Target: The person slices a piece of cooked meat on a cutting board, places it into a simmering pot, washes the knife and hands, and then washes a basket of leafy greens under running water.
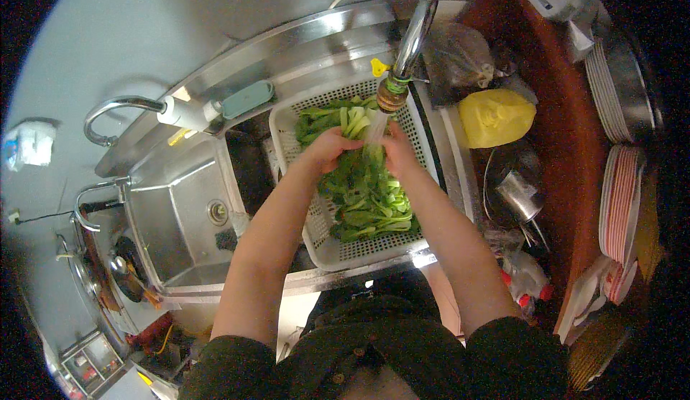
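Note:
Leafy greens (pixel 372 214) with pale green stalks lie in a white perforated plastic basket (pixel 315 227) set over the sink. Both hands hold one bunch of greens (pixel 354 121) between them, stalk ends away from me. My left hand (pixel 327 149) grips its left side and my right hand (pixel 398 149) its right side; some fingers are hidden. Water runs from the chrome faucet (pixel 414 36) onto the bunch, between my hands.
An empty-looking steel basin (pixel 199 211) lies to the left, with a second faucet (pixel 126 101) behind it. On the right are a yellow plastic bag (pixel 497 118), a metal strainer (pixel 518 195), stacked plates (pixel 620 203) and plastic bottles (pixel 525 276). A teal tray (pixel 248 100) sits behind the basket.

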A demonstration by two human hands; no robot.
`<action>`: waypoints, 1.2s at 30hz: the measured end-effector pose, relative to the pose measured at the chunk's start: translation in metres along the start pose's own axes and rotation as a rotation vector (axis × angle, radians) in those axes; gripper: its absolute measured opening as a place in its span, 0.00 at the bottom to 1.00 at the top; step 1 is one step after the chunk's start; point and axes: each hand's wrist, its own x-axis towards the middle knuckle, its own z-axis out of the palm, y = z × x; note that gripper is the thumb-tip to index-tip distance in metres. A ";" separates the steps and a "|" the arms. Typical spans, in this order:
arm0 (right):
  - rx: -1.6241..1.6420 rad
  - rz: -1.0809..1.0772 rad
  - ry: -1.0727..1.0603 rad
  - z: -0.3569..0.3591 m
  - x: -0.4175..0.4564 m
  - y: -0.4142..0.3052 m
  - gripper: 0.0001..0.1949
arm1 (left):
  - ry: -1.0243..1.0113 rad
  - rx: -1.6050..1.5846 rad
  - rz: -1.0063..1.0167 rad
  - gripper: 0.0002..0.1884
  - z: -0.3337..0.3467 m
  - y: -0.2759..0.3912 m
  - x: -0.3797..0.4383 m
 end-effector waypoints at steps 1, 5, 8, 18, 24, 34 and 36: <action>0.026 0.028 0.036 0.003 0.001 -0.003 0.44 | -0.015 -0.024 0.004 0.22 -0.006 -0.001 -0.001; 0.050 0.009 0.039 0.020 -0.012 -0.028 0.31 | 0.060 0.007 0.100 0.22 -0.025 -0.017 0.001; 0.124 -0.036 0.072 0.004 0.011 -0.007 0.24 | 0.120 0.167 0.097 0.23 -0.003 -0.016 0.010; -0.153 -0.092 -0.131 0.015 0.010 -0.013 0.23 | 0.002 -0.314 -0.113 0.20 -0.016 -0.025 0.004; -0.090 -0.085 -0.042 0.026 0.003 -0.014 0.23 | 0.109 0.238 0.061 0.18 -0.012 -0.027 0.007; -0.035 0.003 -0.150 0.004 0.010 -0.019 0.18 | -0.059 -0.220 -0.039 0.18 -0.013 -0.007 -0.004; -0.134 -0.028 -0.190 0.000 0.011 -0.020 0.18 | -0.034 -0.126 -0.007 0.17 0.003 0.012 -0.017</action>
